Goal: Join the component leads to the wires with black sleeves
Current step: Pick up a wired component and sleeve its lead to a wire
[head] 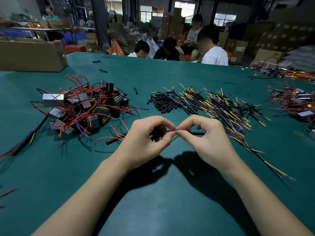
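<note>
Workshop floor, cartons stacked behind, several people seated beyond the far edge of my green work table (170,193).

Item under work: a red component lead (168,131) meets a wire end right between my two hands, held above the table in front of me. The junction sits at my fingertips, the left hand (146,135) and the right hand (204,133) about equally near it. The lead runs off to the left into my left palm; a black-sleeved wire (198,133) runs off to the right under my right fingers. Long axis of the pair: roughly left to right, level with the table edge. A yellowish strand (175,138) dips down just below the junction.

Hand state: left thumb and forefinger pinch the red lead, other fingers curled round something dark in the palm; I cannot tell what it is. Right thumb and forefinger pinch the wire end at the junction. Both wrists are raised, forearms converging from the near edge.

Judgement: the join is in hand, not finished; the next move likely depends on keeping both ends in line.

Surroundings: the pile of components with red leads (81,106) lies far left, loose black sleeves (163,103) straight ahead, the heap of sleeved wires (226,108) to the right.
</note>
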`<action>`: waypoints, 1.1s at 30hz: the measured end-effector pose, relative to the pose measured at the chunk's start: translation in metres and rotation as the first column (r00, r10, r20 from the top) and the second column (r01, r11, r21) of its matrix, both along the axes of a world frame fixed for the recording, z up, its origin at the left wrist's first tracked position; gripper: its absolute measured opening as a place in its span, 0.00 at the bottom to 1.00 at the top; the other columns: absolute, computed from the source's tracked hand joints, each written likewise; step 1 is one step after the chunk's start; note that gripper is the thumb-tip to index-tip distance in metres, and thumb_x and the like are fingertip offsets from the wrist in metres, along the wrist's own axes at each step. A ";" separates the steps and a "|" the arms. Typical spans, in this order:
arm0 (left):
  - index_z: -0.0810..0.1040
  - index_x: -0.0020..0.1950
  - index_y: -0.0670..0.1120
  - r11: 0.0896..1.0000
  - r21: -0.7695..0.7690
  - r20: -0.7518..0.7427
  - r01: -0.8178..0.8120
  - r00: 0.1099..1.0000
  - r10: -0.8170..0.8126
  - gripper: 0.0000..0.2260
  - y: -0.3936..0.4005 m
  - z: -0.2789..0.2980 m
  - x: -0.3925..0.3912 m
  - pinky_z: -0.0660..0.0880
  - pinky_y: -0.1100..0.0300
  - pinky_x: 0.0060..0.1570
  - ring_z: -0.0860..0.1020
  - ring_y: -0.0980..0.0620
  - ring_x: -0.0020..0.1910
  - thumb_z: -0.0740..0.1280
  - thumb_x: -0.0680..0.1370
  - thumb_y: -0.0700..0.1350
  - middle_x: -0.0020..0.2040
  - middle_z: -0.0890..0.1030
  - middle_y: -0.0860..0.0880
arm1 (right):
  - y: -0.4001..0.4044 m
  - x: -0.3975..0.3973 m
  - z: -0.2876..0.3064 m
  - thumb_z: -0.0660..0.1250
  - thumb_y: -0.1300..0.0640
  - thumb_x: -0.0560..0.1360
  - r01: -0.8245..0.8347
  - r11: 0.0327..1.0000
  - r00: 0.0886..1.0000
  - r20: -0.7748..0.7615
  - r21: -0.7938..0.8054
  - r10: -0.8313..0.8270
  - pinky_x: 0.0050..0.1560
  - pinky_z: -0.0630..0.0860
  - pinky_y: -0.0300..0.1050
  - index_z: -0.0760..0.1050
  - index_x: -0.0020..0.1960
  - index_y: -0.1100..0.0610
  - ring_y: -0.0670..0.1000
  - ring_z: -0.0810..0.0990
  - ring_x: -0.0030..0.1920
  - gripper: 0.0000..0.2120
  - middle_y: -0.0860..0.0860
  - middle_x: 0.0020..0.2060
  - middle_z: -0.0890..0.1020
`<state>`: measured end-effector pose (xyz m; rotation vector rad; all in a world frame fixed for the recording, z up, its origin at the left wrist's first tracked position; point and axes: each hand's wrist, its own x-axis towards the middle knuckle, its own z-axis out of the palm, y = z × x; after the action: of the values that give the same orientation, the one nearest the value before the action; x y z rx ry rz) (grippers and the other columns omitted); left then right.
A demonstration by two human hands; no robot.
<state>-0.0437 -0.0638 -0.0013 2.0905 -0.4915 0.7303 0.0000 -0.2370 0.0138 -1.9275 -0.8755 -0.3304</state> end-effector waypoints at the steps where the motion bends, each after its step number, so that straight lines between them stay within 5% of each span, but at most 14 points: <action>1: 0.81 0.46 0.45 0.999 0.045 0.007 -0.021 1.000 0.021 0.02 0.002 -0.001 0.001 0.67 0.69 0.34 0.73 0.56 0.31 0.69 0.75 0.40 0.33 0.78 0.51 | 0.000 0.000 0.000 0.74 0.62 0.71 -0.001 1.000 1.000 0.018 -0.018 0.001 0.45 0.71 0.41 0.81 0.39 0.57 0.48 0.76 0.38 0.03 0.49 0.33 0.80; 6: 0.80 0.48 0.47 0.981 0.183 -0.018 -0.072 0.997 0.076 0.06 0.005 -0.005 0.006 0.73 0.58 0.41 0.75 0.56 0.39 0.64 0.77 0.47 0.40 0.77 0.57 | 0.000 0.002 -0.001 0.74 0.63 0.70 0.004 0.997 0.993 0.117 -0.081 0.006 0.46 0.72 0.45 0.81 0.38 0.59 0.46 0.76 0.37 0.03 0.46 0.32 0.79; 13: 0.73 0.45 0.53 0.971 0.215 -0.171 -0.101 0.975 0.139 0.04 -0.003 -0.010 0.005 0.72 0.52 0.44 0.71 0.55 0.39 0.61 0.79 0.46 0.38 0.74 0.58 | 0.000 0.003 -0.005 0.74 0.59 0.71 0.032 0.990 0.981 0.193 -0.137 -0.005 0.52 0.70 0.46 0.80 0.39 0.52 0.43 0.79 0.41 0.05 0.44 0.36 0.82; 17: 0.74 0.44 0.52 0.982 0.180 -0.198 -0.063 0.975 0.098 0.04 -0.004 -0.008 0.002 0.73 0.52 0.42 0.73 0.54 0.39 0.61 0.77 0.49 0.37 0.75 0.58 | -0.003 0.006 -0.005 0.74 0.62 0.71 -0.029 0.995 1.000 0.004 -0.091 0.029 0.45 0.70 0.29 0.79 0.38 0.51 0.40 0.79 0.39 0.08 0.44 0.34 0.82; 25: 0.74 0.46 0.49 0.957 0.291 -0.093 0.004 0.995 0.024 0.06 0.000 -0.009 0.001 0.70 0.61 0.40 0.70 0.60 0.38 0.69 0.73 0.48 0.40 0.73 0.58 | -0.008 0.011 -0.003 0.71 0.64 0.72 -0.210 0.978 0.867 -0.465 -0.013 0.180 0.43 0.72 0.36 0.80 0.39 0.54 0.44 0.77 0.37 0.06 0.48 0.34 0.82; 33: 0.78 0.43 0.46 0.902 0.419 0.123 -0.104 0.991 0.057 0.07 0.000 0.004 -0.002 0.74 0.56 0.35 0.75 0.51 0.37 0.70 0.74 0.49 0.39 0.77 0.53 | -0.014 0.013 -0.001 0.70 0.63 0.73 -0.243 0.969 0.796 -0.560 0.051 0.229 0.42 0.72 0.30 0.81 0.40 0.54 0.42 0.79 0.37 0.06 0.47 0.35 0.83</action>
<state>-0.0461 -0.0641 0.0023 2.4987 -0.6762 0.8463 0.0125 -0.2509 0.0128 -1.7606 -0.7029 0.3944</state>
